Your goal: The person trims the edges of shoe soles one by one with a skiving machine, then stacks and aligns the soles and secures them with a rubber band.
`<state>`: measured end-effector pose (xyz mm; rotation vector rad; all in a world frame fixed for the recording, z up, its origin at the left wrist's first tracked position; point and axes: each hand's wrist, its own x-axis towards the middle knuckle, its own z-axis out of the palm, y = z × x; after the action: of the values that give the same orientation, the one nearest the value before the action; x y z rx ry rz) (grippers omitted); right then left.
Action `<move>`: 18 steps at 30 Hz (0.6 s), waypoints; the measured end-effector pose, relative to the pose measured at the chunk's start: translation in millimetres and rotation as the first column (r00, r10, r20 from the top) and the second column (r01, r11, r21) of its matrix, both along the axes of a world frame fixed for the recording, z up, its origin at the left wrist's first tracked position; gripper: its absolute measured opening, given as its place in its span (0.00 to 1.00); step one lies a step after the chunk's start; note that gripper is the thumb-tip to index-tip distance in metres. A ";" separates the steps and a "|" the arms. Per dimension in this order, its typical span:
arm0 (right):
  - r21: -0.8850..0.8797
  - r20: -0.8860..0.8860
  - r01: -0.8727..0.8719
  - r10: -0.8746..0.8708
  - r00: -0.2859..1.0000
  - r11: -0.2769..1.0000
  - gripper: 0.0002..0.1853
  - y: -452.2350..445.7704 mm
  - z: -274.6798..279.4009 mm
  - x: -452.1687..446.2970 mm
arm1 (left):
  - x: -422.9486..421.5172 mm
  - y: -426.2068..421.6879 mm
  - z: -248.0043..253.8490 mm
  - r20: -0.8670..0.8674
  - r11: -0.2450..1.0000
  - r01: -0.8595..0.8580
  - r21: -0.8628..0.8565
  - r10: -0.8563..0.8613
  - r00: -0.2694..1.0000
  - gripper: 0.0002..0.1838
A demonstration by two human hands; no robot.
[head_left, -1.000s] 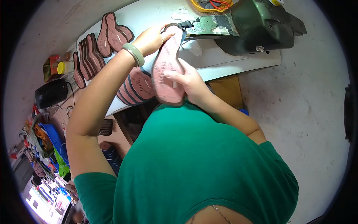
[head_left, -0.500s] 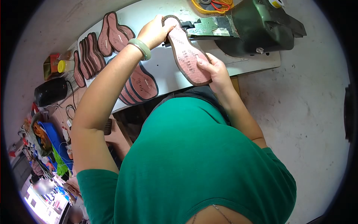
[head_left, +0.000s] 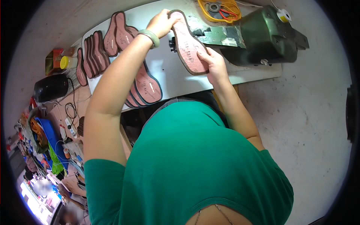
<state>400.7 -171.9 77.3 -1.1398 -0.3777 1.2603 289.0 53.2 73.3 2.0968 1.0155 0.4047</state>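
Note:
A pink insole (head_left: 187,47) with a dark edge is held between both hands near the green machine's arm (head_left: 221,36). My left hand (head_left: 160,24) grips its narrow upper end, thumb on the pink face. At the wide lower end, my right hand (head_left: 215,65) holds the edge with the thumb on top. A fanned stack of pink insoles with dark blue edges (head_left: 148,88) lies on the table below my left forearm. More brown-edged insoles (head_left: 95,54) lie in overlapping rows at the table's left side.
The green machine (head_left: 266,35) stands at the table's right end. Behind its arm sits a yellow tray (head_left: 205,15) with scissors and a roll. A yellow-lidded jar (head_left: 64,62) and a black object (head_left: 51,88) are at the left. A person is partly visible at the lower left.
Both hands have raised the insole from near my body, tilting its wide end to the right. The insole has moved further up beside the machine's arm.

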 end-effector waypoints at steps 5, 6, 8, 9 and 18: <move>-0.034 0.182 -0.156 0.160 0.970 0.987 0.17 13.7 6.9 -36.0 | -50.0 -3.9 -38.7 0.273 0.956 -0.087 -0.280 0.166 0.947 0.27; -0.031 0.181 -0.183 0.186 0.966 0.983 0.17 19.9 4.6 -47.2 | -65.2 -3.4 -55.5 0.410 0.963 -0.154 -0.220 0.235 0.881 0.26; -0.075 0.236 -0.238 0.250 0.939 0.968 0.20 33.6 -8.0 -79.7 | -115.3 -41.4 -22.4 0.313 0.771 -0.384 -0.507 0.581 0.752 0.25; -0.078 0.267 -0.270 0.281 0.922 0.960 0.20 49.1 -20.2 -91.6 | -139.3 -50.7 -26.7 0.276 0.684 -0.464 -0.562 0.685 0.675 0.24; -0.118 0.795 -0.395 0.325 0.512 0.911 0.43 155.9 -65.2 -144.4 | -232.4 -146.8 -62.6 0.215 0.569 -0.576 -0.587 0.796 0.566 0.20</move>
<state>256.4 -16.0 12.1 -1.5843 -1.4189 0.9744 56.6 -93.6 10.7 0.9855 1.4624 0.9211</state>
